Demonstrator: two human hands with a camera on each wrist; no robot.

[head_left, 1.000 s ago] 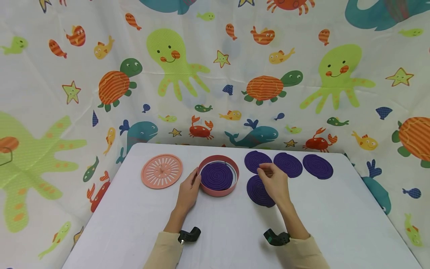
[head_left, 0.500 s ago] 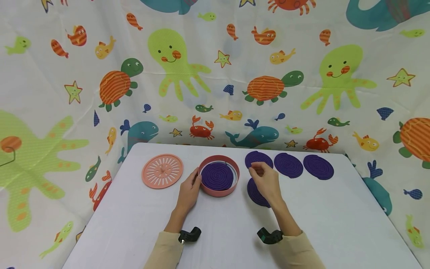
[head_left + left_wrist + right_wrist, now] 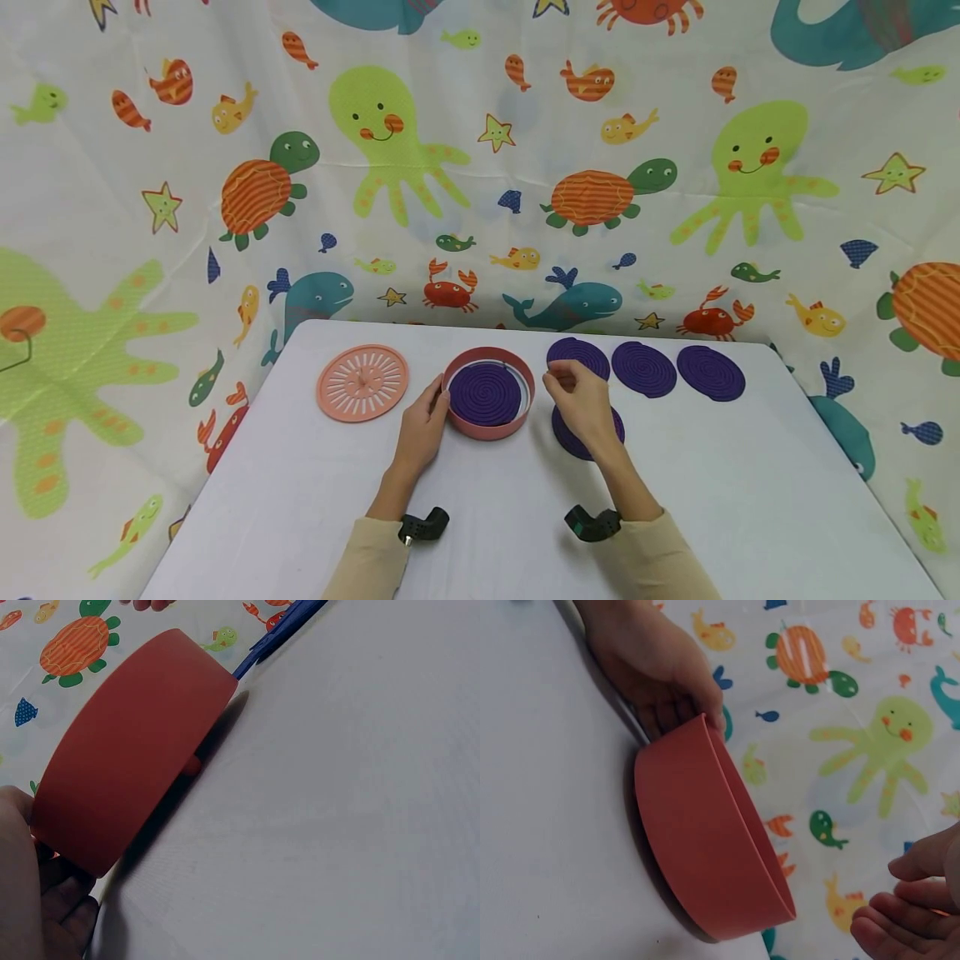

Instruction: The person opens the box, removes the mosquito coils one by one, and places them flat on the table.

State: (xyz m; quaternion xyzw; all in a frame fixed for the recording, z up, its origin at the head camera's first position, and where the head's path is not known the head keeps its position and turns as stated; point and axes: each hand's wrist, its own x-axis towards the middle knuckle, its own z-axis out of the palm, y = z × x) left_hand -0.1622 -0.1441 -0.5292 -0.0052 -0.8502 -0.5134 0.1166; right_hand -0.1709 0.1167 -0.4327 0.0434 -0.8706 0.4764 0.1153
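Note:
My left hand (image 3: pixel 422 427) grips the left side of a round pink box (image 3: pixel 488 432), thumb at the rim and fingers on the outer wall. Inside the box lies a purple spiral coil (image 3: pixel 484 393). To the right of the box, my right hand (image 3: pixel 587 407) is held in the air above another purple coil (image 3: pixel 572 442). The right wrist view shows that hand (image 3: pixel 919 904) with fingers loosely bent, thumb apart and nothing between them. From the left wrist, only the outer wall of the box (image 3: pixel 131 750) shows.
A pink slotted lid (image 3: pixel 363 396) lies left of the box. More purple coils lie flat in a row at the back right, including a middle one (image 3: pixel 643 369) and a far right one (image 3: pixel 711 372). A patterned sea-animal cloth (image 3: pixel 487 183) hangs behind the white table (image 3: pixel 487 517).
My right hand has moved left toward the box, uncovering more of the coil beneath it. My left hand and the box have stayed in place.

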